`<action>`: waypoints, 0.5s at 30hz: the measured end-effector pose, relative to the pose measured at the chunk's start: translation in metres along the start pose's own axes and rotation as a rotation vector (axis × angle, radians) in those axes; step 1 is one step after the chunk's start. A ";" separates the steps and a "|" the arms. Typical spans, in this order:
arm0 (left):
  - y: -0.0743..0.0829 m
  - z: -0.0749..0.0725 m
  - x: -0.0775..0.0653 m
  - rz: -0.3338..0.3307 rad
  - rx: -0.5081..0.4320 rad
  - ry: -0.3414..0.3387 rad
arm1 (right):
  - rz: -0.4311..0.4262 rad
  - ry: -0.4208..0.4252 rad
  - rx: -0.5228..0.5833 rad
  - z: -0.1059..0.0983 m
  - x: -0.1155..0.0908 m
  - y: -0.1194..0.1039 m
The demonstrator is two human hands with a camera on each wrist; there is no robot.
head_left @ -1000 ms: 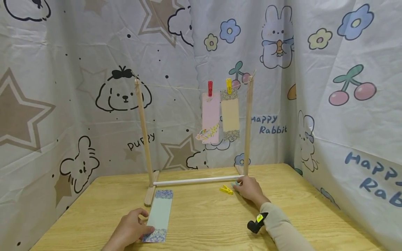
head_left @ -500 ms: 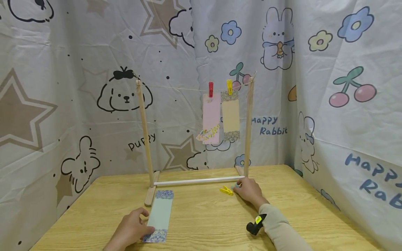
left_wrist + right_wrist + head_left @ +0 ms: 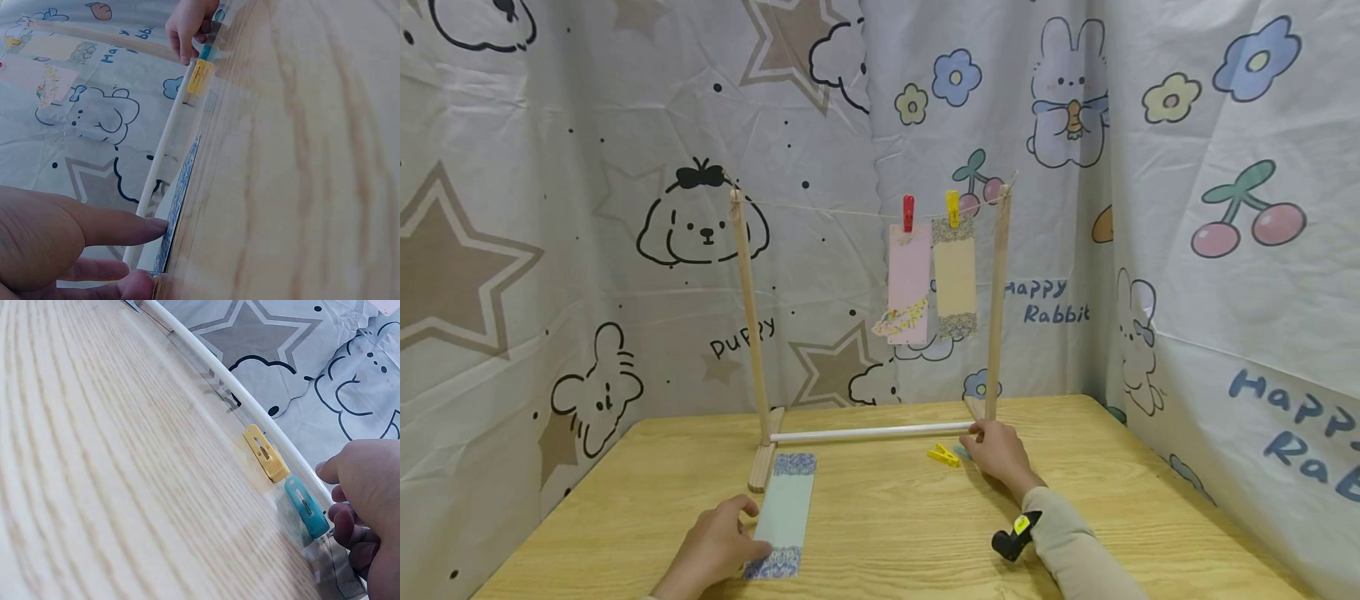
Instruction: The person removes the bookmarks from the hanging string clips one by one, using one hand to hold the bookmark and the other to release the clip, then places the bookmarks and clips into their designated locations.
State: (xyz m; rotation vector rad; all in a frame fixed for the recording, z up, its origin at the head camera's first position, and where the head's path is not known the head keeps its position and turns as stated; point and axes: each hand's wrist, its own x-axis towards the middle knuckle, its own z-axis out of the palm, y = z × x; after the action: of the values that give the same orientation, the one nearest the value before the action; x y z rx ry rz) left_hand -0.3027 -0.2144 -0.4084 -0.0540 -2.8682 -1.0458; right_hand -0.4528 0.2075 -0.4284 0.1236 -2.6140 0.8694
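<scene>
A pale green card (image 3: pixel 786 508) with blue floral bands lies on the table at the front left. My left hand (image 3: pixel 711 542) rests beside it, thumb over its lower left corner; the left wrist view shows the thumb (image 3: pixel 134 230) straight across the blue band. At the rack's right foot is my right hand (image 3: pixel 1000 454), fingers loosely bent right at a teal clothespin (image 3: pixel 306 506). In the right wrist view, the clothespin's end lies against the fingertips. Just left of it lies a yellow clothespin (image 3: pixel 943 455), touched by neither hand.
A wooden rack with a left post (image 3: pixel 750 325), right post (image 3: pixel 997 308) and white bar (image 3: pixel 872 432) stands at the back. From its string (image 3: pixel 820 208) hang a pink card (image 3: pixel 907 271) under a red clothespin (image 3: pixel 908 214) and a beige card (image 3: pixel 955 277) under another yellow one.
My right fingertips have shifted slightly off the teal clothespin, which shows a little nearer the front. My left hand and the green card stay put; the head view drifts slightly.
</scene>
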 end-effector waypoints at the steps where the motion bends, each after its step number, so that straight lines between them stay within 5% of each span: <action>1: 0.000 0.000 0.000 0.003 0.002 0.003 | -0.004 0.001 0.002 0.000 0.000 0.000; 10: -0.002 -0.009 0.000 0.003 -0.030 0.001 | -0.013 0.007 0.039 -0.003 0.003 -0.003; 15: 0.003 -0.029 0.005 0.083 -0.097 0.085 | -0.081 0.048 0.133 -0.023 0.011 -0.013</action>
State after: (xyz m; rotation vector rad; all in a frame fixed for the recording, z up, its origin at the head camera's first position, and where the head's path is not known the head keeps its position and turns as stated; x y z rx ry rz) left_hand -0.3059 -0.2309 -0.3836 -0.1306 -2.7137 -1.1418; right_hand -0.4531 0.2109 -0.3996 0.2400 -2.4879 1.0048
